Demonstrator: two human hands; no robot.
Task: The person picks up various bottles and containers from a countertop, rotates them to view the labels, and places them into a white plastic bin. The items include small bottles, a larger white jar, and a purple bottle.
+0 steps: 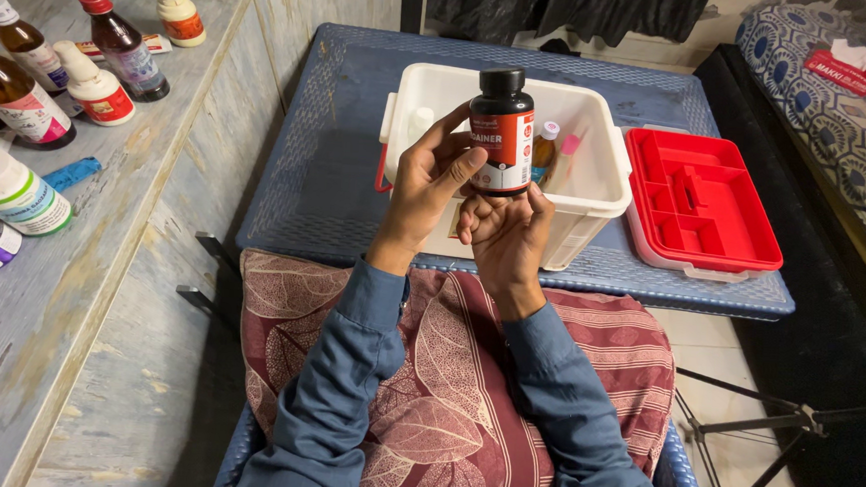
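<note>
While both hands grip the black bottle (501,132) above the white box (597,188), left hand (426,188) at its side, right hand (502,233) beneath, several bottles (124,49) stand on the ledge, judged unpacked.

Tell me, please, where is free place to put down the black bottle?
Free: the blue table left of the white box, and its front strip below the red tray. Crowded: the grey shelf with many bottles.
</note>
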